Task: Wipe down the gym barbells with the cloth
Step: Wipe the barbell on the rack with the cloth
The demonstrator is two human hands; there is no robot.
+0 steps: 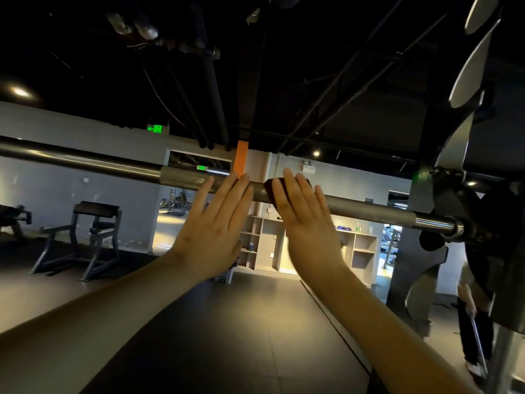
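While both bare forearms are stretched forward and upward from the near edge, the left hand (216, 223) is held flat with its fingers straight and close together, the fingertips laid against the barbell (369, 209) and nothing gripped. The right hand (304, 211) is likewise spread flat, just right of the left; its straight fingers are pressed over a dark red cloth (271, 191), which is pinned against the bar and shows mainly at the left of those fingers. Whether the right thumb is tucked beneath cannot be told.

The barbell is seen at about head height, its long axis running left to right and sloping slightly down toward the right. Its right end is carried at a dark rack (420, 280), where a black weight plate (488, 251) is mounted. An open shelf unit (363, 251) is seen against the far wall.
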